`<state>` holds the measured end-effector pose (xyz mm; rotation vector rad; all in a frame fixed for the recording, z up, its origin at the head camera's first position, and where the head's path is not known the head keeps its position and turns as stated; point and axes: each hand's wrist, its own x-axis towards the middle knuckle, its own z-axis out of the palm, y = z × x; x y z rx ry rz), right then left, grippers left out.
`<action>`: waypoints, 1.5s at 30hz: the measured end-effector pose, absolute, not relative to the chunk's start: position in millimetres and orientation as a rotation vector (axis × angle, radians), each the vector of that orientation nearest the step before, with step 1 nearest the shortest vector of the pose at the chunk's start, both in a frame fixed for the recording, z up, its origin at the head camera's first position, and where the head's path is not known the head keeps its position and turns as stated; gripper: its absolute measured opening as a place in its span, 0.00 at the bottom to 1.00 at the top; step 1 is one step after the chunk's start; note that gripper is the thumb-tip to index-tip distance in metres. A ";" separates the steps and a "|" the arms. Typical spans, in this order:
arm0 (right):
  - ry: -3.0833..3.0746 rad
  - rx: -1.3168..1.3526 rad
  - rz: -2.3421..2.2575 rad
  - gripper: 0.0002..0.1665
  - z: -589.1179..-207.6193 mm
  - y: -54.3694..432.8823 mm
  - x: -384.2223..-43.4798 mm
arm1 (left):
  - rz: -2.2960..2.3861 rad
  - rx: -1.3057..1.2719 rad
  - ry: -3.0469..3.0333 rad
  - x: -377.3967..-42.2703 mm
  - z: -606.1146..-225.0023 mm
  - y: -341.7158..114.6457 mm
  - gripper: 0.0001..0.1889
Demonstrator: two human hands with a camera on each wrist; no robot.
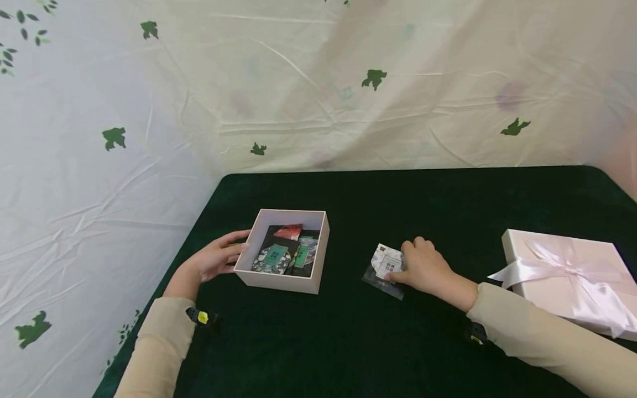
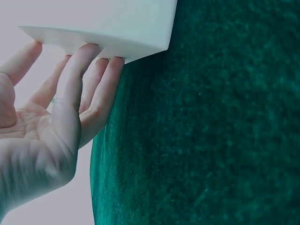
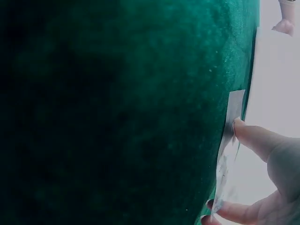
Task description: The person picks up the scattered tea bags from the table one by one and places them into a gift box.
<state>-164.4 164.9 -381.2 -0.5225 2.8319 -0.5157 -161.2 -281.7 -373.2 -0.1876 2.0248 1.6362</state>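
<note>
An open pale pink box (image 1: 318,279) stands left of centre in the head view. Inside are several dark packets (image 1: 275,255) with teal labels and one red piece. At the box's left side is my left hand (image 1: 215,260); in the left wrist view its extended fingers (image 2: 70,84) touch the wall. My right hand (image 1: 425,268) pinches a small flat packet (image 1: 387,261) by its right edge, thumb on one side and fingers on the other. The packet has a pale patterned upper part, a white label and a clear dark-looking lower end. It tilts over the green cloth in the right wrist view.
A pale pink lid (image 1: 542,249) with a satin ribbon bow (image 1: 572,272) lies at the right, beyond the right forearm. Dark green velvety cloth (image 1: 323,342) covers the table. A white curtain (image 1: 298,83) with green leaf prints hangs behind and left.
</note>
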 end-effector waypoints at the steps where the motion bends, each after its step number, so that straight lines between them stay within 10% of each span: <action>1: 2.843 -0.531 -0.520 0.40 -382.6 165.2 -164.4 | 1.636 -0.190 2.026 -161.4 -373.0 -281.9 0.34; 34: 2.274 -0.240 -1.395 0.41 -386.4 184.3 -162.9 | 1.656 -0.209 2.016 -160.7 -371.3 -280.6 0.34; 45: 2.181 -0.144 -1.507 0.26 -378.6 189.3 -157.2 | 1.652 -0.195 2.004 -162.9 -372.3 -281.5 0.33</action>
